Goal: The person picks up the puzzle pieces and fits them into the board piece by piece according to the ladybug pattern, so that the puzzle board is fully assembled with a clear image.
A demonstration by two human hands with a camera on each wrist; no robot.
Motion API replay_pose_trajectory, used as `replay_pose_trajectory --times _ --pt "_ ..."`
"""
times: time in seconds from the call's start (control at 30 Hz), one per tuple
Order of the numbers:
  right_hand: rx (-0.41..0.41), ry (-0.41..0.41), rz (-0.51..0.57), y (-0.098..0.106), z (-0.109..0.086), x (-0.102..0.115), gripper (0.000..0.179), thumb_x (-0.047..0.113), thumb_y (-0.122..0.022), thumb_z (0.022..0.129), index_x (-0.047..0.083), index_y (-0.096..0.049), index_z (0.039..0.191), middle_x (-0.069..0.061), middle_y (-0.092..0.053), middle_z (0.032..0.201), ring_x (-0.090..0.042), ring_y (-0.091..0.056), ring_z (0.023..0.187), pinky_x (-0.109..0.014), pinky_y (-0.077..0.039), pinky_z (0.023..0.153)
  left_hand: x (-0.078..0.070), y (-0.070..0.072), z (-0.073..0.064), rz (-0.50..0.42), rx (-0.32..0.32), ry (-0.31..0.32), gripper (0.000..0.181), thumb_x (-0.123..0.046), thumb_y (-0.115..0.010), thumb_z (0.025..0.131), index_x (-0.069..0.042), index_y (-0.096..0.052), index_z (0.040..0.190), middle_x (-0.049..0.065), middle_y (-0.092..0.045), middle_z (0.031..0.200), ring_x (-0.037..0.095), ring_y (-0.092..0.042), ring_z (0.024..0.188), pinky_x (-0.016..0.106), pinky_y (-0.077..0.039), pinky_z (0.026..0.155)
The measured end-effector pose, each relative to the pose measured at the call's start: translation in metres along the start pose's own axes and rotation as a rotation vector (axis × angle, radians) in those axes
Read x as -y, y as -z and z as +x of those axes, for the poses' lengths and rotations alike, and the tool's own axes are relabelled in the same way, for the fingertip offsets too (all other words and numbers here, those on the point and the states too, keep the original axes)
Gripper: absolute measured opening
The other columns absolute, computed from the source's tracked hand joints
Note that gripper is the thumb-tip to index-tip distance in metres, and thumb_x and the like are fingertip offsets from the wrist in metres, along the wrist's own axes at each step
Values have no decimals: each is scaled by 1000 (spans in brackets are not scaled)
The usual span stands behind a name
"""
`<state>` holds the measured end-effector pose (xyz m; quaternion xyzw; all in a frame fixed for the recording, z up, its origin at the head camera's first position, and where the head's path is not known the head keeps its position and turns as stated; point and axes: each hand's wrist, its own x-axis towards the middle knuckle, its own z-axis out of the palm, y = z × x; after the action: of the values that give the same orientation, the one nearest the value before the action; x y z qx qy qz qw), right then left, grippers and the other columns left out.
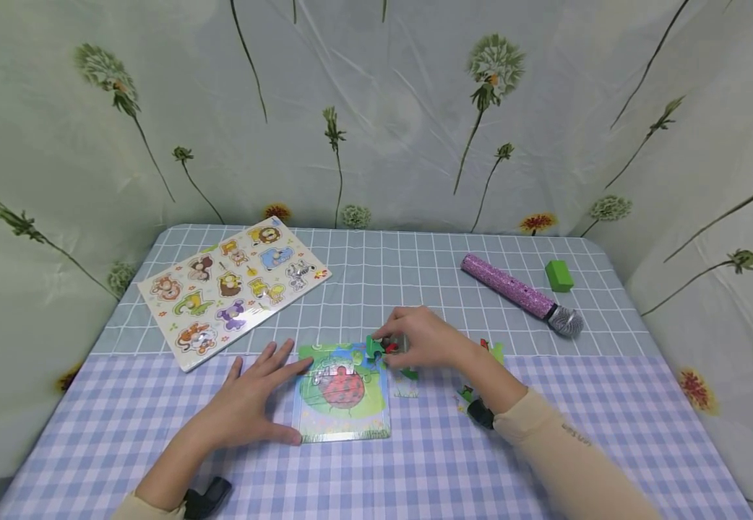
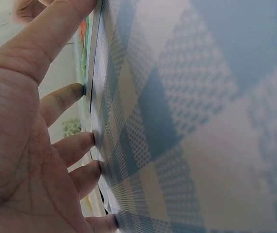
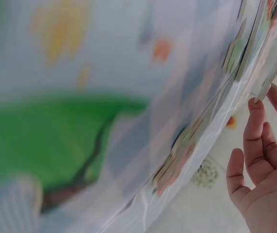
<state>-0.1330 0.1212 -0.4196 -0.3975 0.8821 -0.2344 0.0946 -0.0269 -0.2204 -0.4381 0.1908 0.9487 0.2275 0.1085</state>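
Observation:
A small ladybird jigsaw board (image 1: 342, 393) lies on the checked tablecloth in front of me. My left hand (image 1: 256, 404) lies flat beside it, fingers spread, with the fingertips (image 2: 82, 90) against the board's left edge (image 2: 93, 58). My right hand (image 1: 425, 339) hovers over the board's top right corner and pinches a green and red puzzle piece (image 1: 379, 348). In the right wrist view the fingers (image 3: 254, 131) curl near a thin piece edge (image 3: 269, 77); the rest is blurred.
Loose puzzle pieces (image 1: 409, 383) lie right of the board, more (image 1: 490, 352) behind my right forearm. An animal peg puzzle (image 1: 233, 285) sits at the back left. A pink glitter microphone (image 1: 519, 292) and a green block (image 1: 558, 275) lie back right. Flowered cloth walls surround the table.

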Motion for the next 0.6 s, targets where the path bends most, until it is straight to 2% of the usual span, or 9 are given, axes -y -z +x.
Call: replay_pose_trajectory --times 0.17,0.43,0.6 --pt "-7 37 18 -9 2 10 36 20 -82 86 16 -83 122 0 -75 107 -8 -68 87 -20 -54 77 -1 1 0 1 -1 1 119 -72 -94 59 -32 -50 162 15 -29 177 53 -26 162 91 -12 116" --pt "16 56 40 -19 6 26 35 23 -84 88 16 -83 122 2 -76 106 -9 -67 86 -19 -50 74 -1 0 0 1 -1 9 125 -73 -94 58 -27 -46 165 14 -31 177 51 -27 162 91 -14 116" --pt "34 36 -1 -24 10 34 33 29 -84 91 20 -83 122 4 -76 110 -7 -67 90 -24 -53 82 1 0 0 3 2 15 126 -74 -93 58 -28 -44 165 13 -31 177 51 -26 162 90 -13 117"
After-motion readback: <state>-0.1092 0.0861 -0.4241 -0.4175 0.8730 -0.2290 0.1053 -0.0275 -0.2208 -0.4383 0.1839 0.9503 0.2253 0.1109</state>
